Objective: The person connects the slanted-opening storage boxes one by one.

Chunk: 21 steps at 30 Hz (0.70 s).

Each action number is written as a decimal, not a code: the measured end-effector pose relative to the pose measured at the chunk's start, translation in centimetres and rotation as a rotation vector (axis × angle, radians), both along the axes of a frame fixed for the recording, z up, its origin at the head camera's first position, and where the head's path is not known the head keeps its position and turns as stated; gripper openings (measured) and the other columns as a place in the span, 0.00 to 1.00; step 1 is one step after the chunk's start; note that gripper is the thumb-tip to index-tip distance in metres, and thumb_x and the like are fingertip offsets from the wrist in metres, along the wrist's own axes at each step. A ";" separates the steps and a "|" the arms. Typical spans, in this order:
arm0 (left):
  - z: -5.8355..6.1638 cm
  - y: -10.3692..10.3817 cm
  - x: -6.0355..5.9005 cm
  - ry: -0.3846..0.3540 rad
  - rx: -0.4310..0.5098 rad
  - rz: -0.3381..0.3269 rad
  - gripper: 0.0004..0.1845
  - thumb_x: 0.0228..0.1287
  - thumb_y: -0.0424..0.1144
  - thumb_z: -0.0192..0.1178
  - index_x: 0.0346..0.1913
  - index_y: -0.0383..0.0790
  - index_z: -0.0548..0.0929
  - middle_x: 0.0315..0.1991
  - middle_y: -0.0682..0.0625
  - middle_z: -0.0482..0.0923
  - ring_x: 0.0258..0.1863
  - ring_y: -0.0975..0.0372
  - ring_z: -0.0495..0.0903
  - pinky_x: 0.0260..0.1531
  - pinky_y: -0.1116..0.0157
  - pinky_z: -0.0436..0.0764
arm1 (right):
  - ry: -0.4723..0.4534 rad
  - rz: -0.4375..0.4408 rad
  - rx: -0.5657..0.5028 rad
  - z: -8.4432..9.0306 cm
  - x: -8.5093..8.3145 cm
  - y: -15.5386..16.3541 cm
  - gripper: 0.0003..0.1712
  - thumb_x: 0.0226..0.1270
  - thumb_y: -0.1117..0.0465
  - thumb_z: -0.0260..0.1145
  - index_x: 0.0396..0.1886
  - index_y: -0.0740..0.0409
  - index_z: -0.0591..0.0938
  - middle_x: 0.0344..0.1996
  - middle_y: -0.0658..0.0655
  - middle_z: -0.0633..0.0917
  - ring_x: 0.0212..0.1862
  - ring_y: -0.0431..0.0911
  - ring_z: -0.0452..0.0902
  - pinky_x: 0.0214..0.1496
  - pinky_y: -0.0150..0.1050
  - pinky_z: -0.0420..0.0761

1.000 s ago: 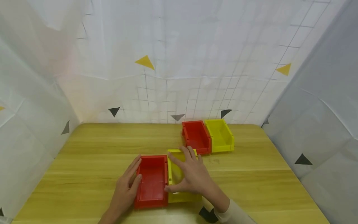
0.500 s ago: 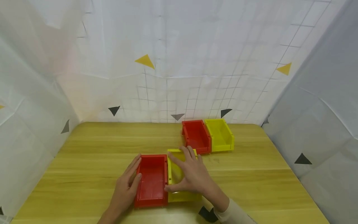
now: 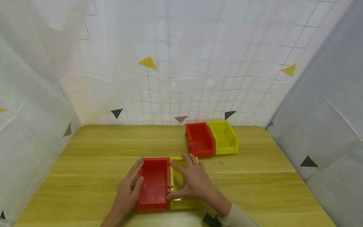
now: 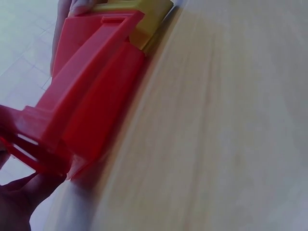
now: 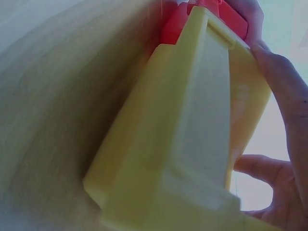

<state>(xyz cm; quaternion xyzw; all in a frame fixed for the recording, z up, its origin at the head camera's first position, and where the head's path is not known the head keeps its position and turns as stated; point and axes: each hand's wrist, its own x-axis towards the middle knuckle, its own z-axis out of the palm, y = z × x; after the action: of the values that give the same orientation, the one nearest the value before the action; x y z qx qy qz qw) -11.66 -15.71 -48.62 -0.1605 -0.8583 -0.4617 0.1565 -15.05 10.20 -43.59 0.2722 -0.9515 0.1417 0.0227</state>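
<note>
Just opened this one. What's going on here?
A person is handling two open bins at the near part of a wooden table. Their left hand rests against the left side of the near red bin, while the right hand is spread over the near yellow bin. These two stand side by side, ends roughly level. Farther back, the far red bin and far yellow bin stand side by side, untouched.

Tabletop (image 3: 263, 192) passable at sides, 2 near bins (image 3: 154, 186), 2 rear bins (image 3: 200, 142) obstructing
</note>
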 end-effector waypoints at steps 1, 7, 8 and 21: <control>0.1 0.0 0.0 -0.001 0.002 0.001 0.30 0.68 0.33 0.52 0.71 0.48 0.59 0.71 0.54 0.54 0.68 0.62 0.54 0.59 0.72 0.57 | 0.003 0.000 0.003 0.0 0.0 0.0 0.62 0.26 0.14 0.55 0.70 0.27 0.59 0.69 0.56 0.55 0.68 0.61 0.45 0.53 0.72 0.58; -0.1 0.0 0.1 0.014 -0.014 0.005 0.30 0.67 0.31 0.52 0.71 0.46 0.60 0.71 0.55 0.54 0.68 0.61 0.54 0.60 0.72 0.56 | 0.003 0.006 0.009 -0.2 0.1 -0.1 0.63 0.25 0.13 0.54 0.70 0.27 0.58 0.68 0.56 0.55 0.68 0.61 0.46 0.53 0.71 0.59; -0.1 0.0 0.1 0.018 -0.017 0.004 0.30 0.67 0.31 0.52 0.71 0.45 0.60 0.71 0.54 0.54 0.68 0.61 0.54 0.60 0.72 0.56 | 0.002 0.006 0.009 -0.3 0.1 -0.1 0.64 0.25 0.13 0.54 0.70 0.27 0.58 0.68 0.56 0.55 0.68 0.60 0.46 0.53 0.71 0.59; 0.0 -0.3 0.2 0.026 -0.040 0.006 0.28 0.67 0.35 0.54 0.69 0.46 0.64 0.69 0.56 0.57 0.67 0.61 0.57 0.57 0.72 0.60 | 0.017 0.024 -0.015 -0.3 0.1 -0.3 0.62 0.27 0.14 0.54 0.70 0.28 0.59 0.67 0.54 0.56 0.67 0.57 0.47 0.53 0.69 0.61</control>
<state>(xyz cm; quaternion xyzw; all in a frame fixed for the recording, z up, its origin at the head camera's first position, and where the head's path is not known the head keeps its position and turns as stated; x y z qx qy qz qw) -11.46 -16.05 -48.65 -0.1669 -0.8658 -0.4417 0.1657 -14.96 9.92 -43.86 0.2846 -0.9468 0.1470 0.0310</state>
